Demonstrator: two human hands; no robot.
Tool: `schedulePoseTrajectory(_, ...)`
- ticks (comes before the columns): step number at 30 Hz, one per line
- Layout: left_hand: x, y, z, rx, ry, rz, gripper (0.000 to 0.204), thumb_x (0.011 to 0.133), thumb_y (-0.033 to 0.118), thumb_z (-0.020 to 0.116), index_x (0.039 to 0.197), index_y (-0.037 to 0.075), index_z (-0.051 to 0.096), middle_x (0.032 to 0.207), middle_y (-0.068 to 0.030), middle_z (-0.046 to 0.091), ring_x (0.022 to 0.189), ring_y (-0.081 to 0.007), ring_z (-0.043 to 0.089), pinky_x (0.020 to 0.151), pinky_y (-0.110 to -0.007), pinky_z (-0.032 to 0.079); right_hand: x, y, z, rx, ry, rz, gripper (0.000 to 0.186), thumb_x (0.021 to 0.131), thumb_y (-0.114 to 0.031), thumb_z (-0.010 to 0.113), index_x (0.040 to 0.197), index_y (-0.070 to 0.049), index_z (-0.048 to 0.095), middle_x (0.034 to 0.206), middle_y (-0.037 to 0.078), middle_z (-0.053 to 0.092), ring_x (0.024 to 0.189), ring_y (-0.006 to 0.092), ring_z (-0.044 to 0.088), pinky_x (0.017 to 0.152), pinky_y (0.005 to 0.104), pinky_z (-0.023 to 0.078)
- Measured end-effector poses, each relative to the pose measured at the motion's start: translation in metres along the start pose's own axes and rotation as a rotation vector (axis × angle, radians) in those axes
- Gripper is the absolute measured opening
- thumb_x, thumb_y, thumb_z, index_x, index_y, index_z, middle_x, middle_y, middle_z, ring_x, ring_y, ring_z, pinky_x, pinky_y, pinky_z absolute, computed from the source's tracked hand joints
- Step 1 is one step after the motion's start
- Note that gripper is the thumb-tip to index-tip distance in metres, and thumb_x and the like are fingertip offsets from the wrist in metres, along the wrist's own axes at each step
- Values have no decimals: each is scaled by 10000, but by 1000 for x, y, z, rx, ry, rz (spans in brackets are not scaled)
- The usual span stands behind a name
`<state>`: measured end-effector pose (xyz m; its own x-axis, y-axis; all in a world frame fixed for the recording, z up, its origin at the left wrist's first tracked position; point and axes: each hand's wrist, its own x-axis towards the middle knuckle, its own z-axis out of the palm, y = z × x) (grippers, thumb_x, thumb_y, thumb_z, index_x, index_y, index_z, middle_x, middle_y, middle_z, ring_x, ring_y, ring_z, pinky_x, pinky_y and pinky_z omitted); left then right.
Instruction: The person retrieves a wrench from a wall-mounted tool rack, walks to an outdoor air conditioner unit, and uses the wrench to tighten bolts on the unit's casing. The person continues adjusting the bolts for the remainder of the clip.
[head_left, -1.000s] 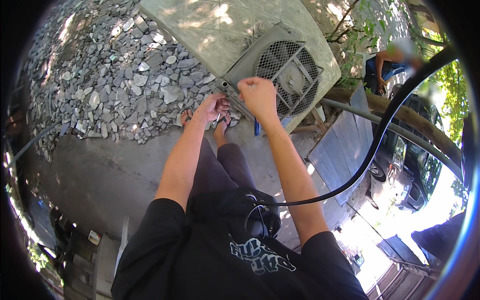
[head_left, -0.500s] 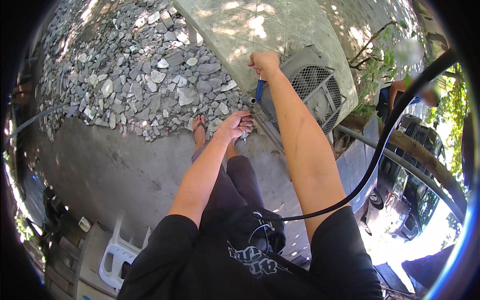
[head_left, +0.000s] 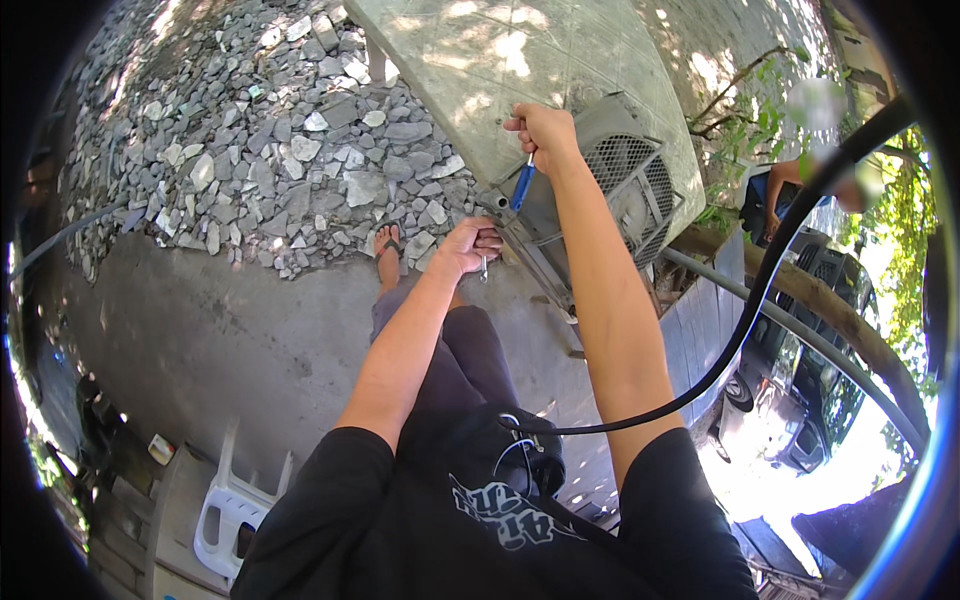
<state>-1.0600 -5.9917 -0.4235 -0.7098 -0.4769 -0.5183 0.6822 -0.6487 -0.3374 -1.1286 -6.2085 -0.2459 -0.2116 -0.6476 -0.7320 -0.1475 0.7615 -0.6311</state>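
Note:
A grey radiator-like unit with a round mesh fan guard [head_left: 632, 170] lies on the concrete slab [head_left: 450, 60], its open pipe end [head_left: 497, 201] at the near left corner. My right hand [head_left: 546, 133] is closed above the unit's left side. From under that fist a thin metal shaft with a blue handle [head_left: 523, 188] points down beside the pipe end; its exact kind is unclear. Lower left, my left hand [head_left: 468, 244] is closed near the unit's frame, and the end of a small shiny metal tool [head_left: 484, 268], perhaps a wrench, sticks out below the fingers.
Loose broken stones [head_left: 290, 150] cover the ground at the far left. A black cable [head_left: 740, 350] crosses in front of my right arm. A white plastic chair [head_left: 235, 515] stands lower left. On the right are a wooden log [head_left: 835, 300], a metal pipe, a vehicle and another person [head_left: 785, 190].
My right hand has shifted slightly right and turned, and the blue handle has tilted with it. My left hand stays closed in nearly the same place. The view has moved a little.

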Motion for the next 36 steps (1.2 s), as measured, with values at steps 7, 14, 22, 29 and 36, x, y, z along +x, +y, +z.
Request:
schedulePoseTrajectory(7, -12, 4, -5, 273, 125, 57, 322, 1038, 200, 613, 755, 199, 461, 646, 101, 335, 509, -33, 297, 413, -227, 205, -136, 71, -67, -130, -9, -81, 246, 886, -133, 742, 1068, 25, 689, 735, 65, 707, 569, 96, 550, 517, 275, 426)
schedulePoseTrajectory(14, -18, -58, -9, 701, 251, -201, 125, 1089, 242, 545, 994, 161, 547, 874, 25, 543, 601, -51, 408, 485, -199, 264, -224, 148, -126, -216, 64, 149, 486, 873, -122, 773, 1296, 26, 587, 770, 61, 648, 613, 123, 625, 551, 295, 480)
schedulePoseTrajectory(22, -6, -112, -17, 630, 123, -110, 72, 1042, 83, 594, 1007, 145, 583, 983, -11, 611, 690, -70, 507, 559, -221, 388, -207, 121, -170, -123, 430, -265, 299, 1009, -147, 645, 1260, -10, 556, 897, 104, 751, 500, 111, 578, 460, 288, 454)
schedulePoseTrajectory(29, 4, -122, -24, 649, 179, 36, 105, 1008, -26, 580, 1063, 48, 631, 1054, -111, 683, 765, -148, 612, 638, -270, 489, -104, 71, -200, -580, 724, -366, 306, 936, -244, 662, 1115, 3, 675, 942, 267, 741, 933, 425, 716, 863, 474, 544)
schedulePoseTrajectory(36, 19, -137, -24, 555, 193, 96, 81, 998, -43, 598, 1027, 10, 652, 1019, -128, 702, 806, -197, 653, 743, -297, 530, -114, 81, -200, -569, 755, -364, 273, 928, -234, 664, 1073, -7, 710, 924, 262, 746, 915, 422, 721, 845, 475, 548)
